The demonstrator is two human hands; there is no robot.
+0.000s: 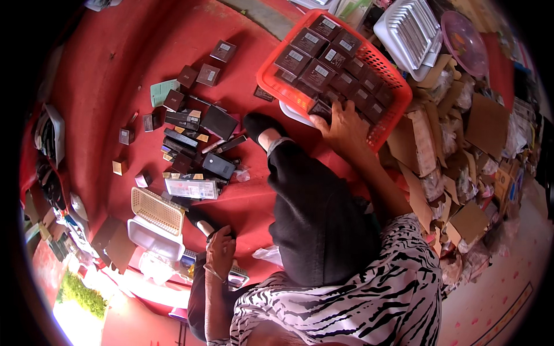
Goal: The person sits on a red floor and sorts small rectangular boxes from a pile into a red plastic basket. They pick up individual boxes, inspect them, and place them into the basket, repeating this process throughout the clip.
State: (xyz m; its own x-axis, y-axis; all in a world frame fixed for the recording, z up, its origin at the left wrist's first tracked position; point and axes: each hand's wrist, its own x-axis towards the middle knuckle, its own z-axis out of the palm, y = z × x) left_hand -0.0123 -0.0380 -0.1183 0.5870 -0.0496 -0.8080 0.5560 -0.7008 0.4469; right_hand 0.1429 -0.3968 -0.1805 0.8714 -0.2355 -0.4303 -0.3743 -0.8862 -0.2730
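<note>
At the near edge of an orange-red plastic basket [398, 86], my right hand [346, 130] has its thumb and fingers around the corner of a small dark brown box [320, 108]. Rows of similar brown boxes [317, 74] with pale labels fill the basket, some stacked higher than others. Lower down on the left, my left hand [221, 251] is closed beside my shoe and lower leg. Its curled fingers hide whatever may be inside.
On the red floor [231, 207] lie loose brown boxes [208, 75], a dark flat case [219, 122] and a clear-topped box [191, 188]. A cream basket [157, 210] stands left of my left hand. Opened cardboard cartons [435, 138] and a silver rack [410, 34] crowd the right.
</note>
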